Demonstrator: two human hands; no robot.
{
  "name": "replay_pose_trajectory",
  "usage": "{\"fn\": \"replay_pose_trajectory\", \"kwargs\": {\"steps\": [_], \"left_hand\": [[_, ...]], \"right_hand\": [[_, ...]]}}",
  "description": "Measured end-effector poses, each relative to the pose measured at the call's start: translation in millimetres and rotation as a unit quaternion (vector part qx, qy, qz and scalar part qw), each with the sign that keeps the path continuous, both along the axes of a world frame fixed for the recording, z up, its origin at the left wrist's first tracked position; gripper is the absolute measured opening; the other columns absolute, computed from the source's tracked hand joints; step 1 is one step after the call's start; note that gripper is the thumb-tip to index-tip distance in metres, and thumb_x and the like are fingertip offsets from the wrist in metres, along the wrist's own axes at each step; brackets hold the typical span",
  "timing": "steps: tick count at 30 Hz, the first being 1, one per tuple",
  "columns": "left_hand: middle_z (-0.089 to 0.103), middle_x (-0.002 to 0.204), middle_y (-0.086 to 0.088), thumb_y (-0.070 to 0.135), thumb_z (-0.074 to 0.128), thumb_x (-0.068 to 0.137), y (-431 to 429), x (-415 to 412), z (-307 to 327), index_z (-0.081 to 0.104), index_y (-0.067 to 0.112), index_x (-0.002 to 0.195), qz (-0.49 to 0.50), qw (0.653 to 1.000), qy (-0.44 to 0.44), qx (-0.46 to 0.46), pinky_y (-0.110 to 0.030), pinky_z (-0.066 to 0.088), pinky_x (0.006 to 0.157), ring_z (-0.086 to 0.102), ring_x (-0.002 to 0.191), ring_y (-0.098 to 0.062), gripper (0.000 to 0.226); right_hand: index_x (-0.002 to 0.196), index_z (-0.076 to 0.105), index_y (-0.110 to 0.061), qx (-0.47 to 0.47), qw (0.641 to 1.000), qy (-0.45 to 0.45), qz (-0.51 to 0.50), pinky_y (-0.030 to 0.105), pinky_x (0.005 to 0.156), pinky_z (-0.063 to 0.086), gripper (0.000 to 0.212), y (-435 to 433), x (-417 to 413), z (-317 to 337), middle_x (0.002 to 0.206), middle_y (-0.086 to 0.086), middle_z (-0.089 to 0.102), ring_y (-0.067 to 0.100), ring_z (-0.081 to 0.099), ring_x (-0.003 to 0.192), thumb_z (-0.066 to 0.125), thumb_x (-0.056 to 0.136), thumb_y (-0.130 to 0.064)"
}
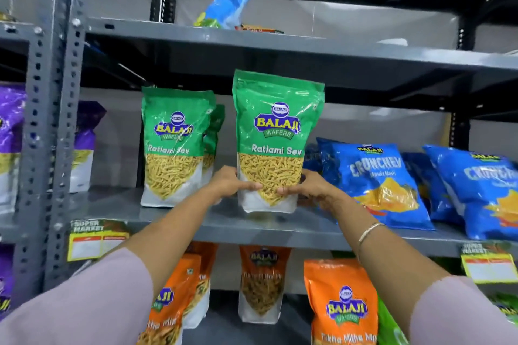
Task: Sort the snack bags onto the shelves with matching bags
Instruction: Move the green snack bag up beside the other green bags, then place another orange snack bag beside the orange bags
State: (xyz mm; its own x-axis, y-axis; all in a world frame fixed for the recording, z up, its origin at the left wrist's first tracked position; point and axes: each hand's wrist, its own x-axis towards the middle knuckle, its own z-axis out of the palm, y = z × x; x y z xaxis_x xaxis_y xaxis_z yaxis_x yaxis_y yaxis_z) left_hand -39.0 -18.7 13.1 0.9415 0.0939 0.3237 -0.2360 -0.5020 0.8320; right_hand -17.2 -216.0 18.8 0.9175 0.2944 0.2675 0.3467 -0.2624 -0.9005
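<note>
Both hands' grip clasps green bag base.

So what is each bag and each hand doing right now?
Held green bag: upright, base on the middle shelf, gripped low by both hands.
Left hand: holding its left side.
Right hand: holding its right side.
Other green bag: standing, one more behind it.
Blue bags: leaning back.
Orange bags: standing below.
Purple bags: standing, far left.
Top blue bag: tilted.
</note>
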Motion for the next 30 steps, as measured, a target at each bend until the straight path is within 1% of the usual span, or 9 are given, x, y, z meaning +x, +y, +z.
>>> {"fn": "replay_pose_trajectory", "kwargs": {"steps": [4, 7, 10, 13, 17, 19, 21, 26, 30], "left_hand": [[0.06, 0.12, -0.011, 0.047, 0.082, 0.054, 6, 26, -10, 0.054, -0.002, 0.117, -0.001, 1.0, 0.016, 0.002, -0.037, 0.046, 0.093, 0.054, 0.11, -0.025, 0.084], [0.053, 0.13, -0.024, 0.038, 0.08, 0.063, 5, 37, -16, 0.048, -0.005, 0.121, 0.025, 0.999, 0.02, 0.008, -0.04, 0.043, 0.093, 0.051, 0.118, -0.033, 0.079], [0.059, 0.124, -0.014, 0.05, 0.079, 0.058, 6, 42, -22, 0.055, 0.002, 0.106, 0.018, 0.999, 0.033, 0.021, -0.034, 0.045, 0.086, 0.054, 0.108, -0.026, 0.073], [0.055, 0.132, -0.011, 0.055, 0.078, 0.055, 11, 51, -24, 0.053, 0.004, 0.121, 0.006, 0.999, 0.043, 0.02, -0.039, 0.044, 0.098, 0.051, 0.119, -0.028, 0.088], [0.041, 0.146, -0.006, 0.049, 0.076, 0.063, 7, 47, -23, 0.038, 0.007, 0.137, -0.026, 0.998, 0.058, 0.012, -0.036, 0.035, 0.107, 0.039, 0.133, -0.027, 0.092], [0.034, 0.15, -0.007, 0.044, 0.074, 0.069, 2, 42, -26, 0.027, 0.006, 0.141, -0.017, 0.999, 0.046, 0.009, -0.038, 0.032, 0.109, 0.034, 0.137, -0.028, 0.094], [0.025, 0.154, -0.01, 0.045, 0.07, 0.073, -3, 36, -33, 0.016, 0.007, 0.145, 0.036, 0.999, -0.014, 0.015, -0.041, 0.031, 0.11, 0.029, 0.139, -0.029, 0.097], [0.026, 0.154, -0.011, 0.055, 0.045, 0.083, -24, 2, -71, 0.019, 0.011, 0.144, 0.186, 0.927, -0.303, 0.122, -0.047, 0.03, 0.113, 0.025, 0.142, -0.026, 0.08], [0.002, 0.158, 0.007, 0.048, 0.036, 0.09, -53, -9, -123, 0.019, 0.014, 0.14, 0.115, 0.856, -0.46, 0.207, -0.037, 0.005, 0.12, -0.001, 0.147, -0.014, 0.063]], "right_hand": [[0.114, 0.053, -0.009, 0.01, 0.999, 0.046, -0.001, 0.04, 0.087, 0.052, 0.054, 3, 25, -8, 0.115, 0.01, 0.063, 0.03, 0.06, 0.111, 0.078, 0.066, -0.005], [0.118, 0.053, -0.009, 0.003, 0.998, 0.056, 0.002, 0.043, 0.094, 0.049, 0.056, 4, 38, -15, 0.118, 0.009, 0.063, 0.03, 0.059, 0.112, 0.077, 0.067, -0.006], [0.11, 0.055, -0.009, 0.004, 0.999, 0.052, 0.005, 0.039, 0.091, 0.049, 0.044, 4, 45, -21, 0.111, 0.008, 0.062, 0.025, 0.059, 0.103, 0.075, 0.071, -0.008], [0.107, 0.054, -0.012, 0.001, 0.999, 0.05, 0.015, 0.036, 0.086, 0.048, 0.04, 3, 47, -21, 0.111, 0.007, 0.062, 0.023, 0.058, 0.101, 0.074, 0.073, -0.012], [0.103, 0.056, -0.015, -0.044, 0.998, 0.041, 0.005, 0.042, 0.097, 0.046, 0.036, -1, 45, -21, 0.122, 0.009, 0.059, 0.022, 0.055, 0.107, 0.075, 0.073, -0.021], [0.118, 0.048, -0.009, -0.054, 0.998, 0.002, -0.031, 0.043, 0.097, 0.046, 0.057, -4, 43, -23, 0.13, 0.011, 0.052, 0.023, 0.052, 0.112, 0.075, 0.072, -0.029], [0.136, 0.028, -0.006, -0.056, 0.994, -0.052, -0.081, 0.044, 0.103, 0.042, 0.084, -8, 37, -26, 0.141, 0.015, 0.041, 0.028, 0.045, 0.125, 0.073, 0.072, -0.037], [0.138, 0.027, -0.011, -0.057, 0.949, -0.248, -0.185, 0.041, 0.106, 0.033, 0.08, -17, 6, -55, 0.144, 0.012, 0.038, 0.026, 0.03, 0.135, 0.064, 0.077, -0.045], [0.14, 0.027, -0.011, -0.069, 0.892, -0.348, -0.28, 0.041, 0.117, 0.022, 0.077, -37, -10, -93, 0.149, 0.011, 0.03, 0.025, 0.018, 0.141, 0.059, 0.08, -0.047]]}}
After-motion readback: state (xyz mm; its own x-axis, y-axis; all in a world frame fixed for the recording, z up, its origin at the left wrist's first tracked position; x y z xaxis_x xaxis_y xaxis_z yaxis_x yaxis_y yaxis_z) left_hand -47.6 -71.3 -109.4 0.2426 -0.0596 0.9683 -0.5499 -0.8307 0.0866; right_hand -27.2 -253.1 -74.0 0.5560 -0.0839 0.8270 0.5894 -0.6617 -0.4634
